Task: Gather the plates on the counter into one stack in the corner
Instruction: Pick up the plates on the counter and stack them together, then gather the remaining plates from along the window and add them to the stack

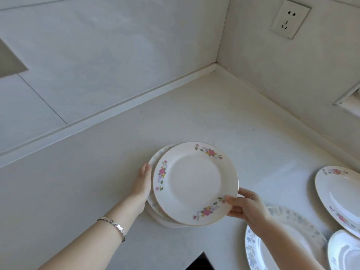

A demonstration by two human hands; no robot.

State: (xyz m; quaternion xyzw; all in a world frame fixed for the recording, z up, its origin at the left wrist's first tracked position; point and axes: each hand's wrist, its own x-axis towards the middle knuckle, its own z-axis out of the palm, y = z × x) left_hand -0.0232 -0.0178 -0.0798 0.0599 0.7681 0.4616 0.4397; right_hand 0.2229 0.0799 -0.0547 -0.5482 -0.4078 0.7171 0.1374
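Observation:
A white plate with pink flowers (pixel 195 183) lies tilted on top of a small stack of plates (pixel 155 209) on the pale counter (pixel 194 117). My right hand (pixel 243 206) pinches its near right rim, thumb on top. My left hand (pixel 143 182) lies flat against the left edge of the stack, fingers straight; I cannot tell if it grips. The counter's corner (pixel 215 67) is farther back, apart from the stack. Three more plates sit at the right: a blue-patterned one (pixel 292 238) under my right forearm, a pink-flowered one (pixel 339 193), and a white one (pixel 344 254).
Tiled walls meet at the corner, with a raised ledge along the back. A wall socket (pixel 290 18) is on the right wall. A dark gap (pixel 200 262) shows at the counter's near edge. A window frame edge (pixel 348 98) juts in at the right.

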